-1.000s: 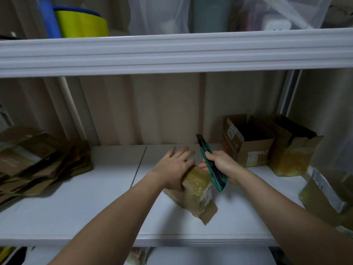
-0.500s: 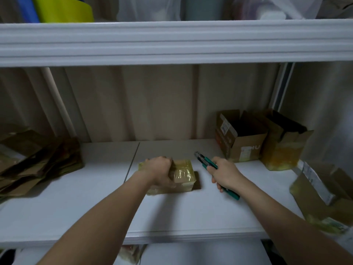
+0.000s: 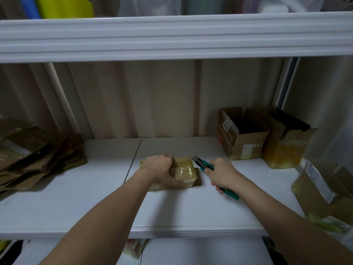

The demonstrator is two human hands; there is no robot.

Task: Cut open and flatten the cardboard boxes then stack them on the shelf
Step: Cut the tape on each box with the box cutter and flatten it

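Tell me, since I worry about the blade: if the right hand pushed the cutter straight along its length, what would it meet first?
Probably the taped box under the left hand. The right hand points the cutter up-left at its near top corner, though depth is uncertain.

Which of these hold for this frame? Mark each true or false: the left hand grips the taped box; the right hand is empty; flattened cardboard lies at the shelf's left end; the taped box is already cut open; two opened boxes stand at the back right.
1. The left hand grips the taped box: true.
2. The right hand is empty: false, it holds a green utility knife.
3. Flattened cardboard lies at the shelf's left end: true.
4. The taped box is cut open: false, it looks closed and taped.
5. Two opened boxes stand back right: true.
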